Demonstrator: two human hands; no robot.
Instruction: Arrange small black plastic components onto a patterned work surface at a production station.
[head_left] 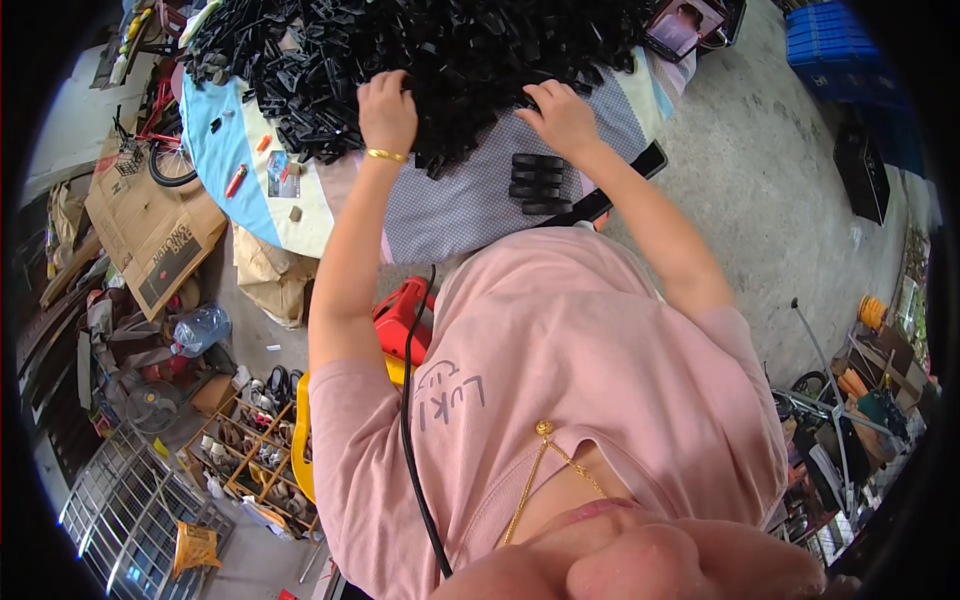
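Observation:
A large heap of small black plastic pieces (pixel 440 60) covers the far part of a cloth-covered table (pixel 440 215). At the heap's near edge, my left hand (pixel 388 112) has its fingers curled down among the pieces; its fingertips are partly hidden. To its right, my right hand (pixel 562 118) bends its thumb and fingers round a black piece at the edge of the heap. Several black oblong pieces (pixel 537 184) lie in a neat row on the cloth, nearer to me than the right hand. Beside them is a dark flat bar (pixel 590 208), partly behind my right forearm.
A red lighter (pixel 236 181) and a small picture card (pixel 283 176) lie on the table's left side. A device with a lit screen (pixel 685 27) stands at the far right. Blue crates (pixel 835 50) sit beyond. A black cable (pixel 407 420) runs down my front, by a red chair (pixel 402 318).

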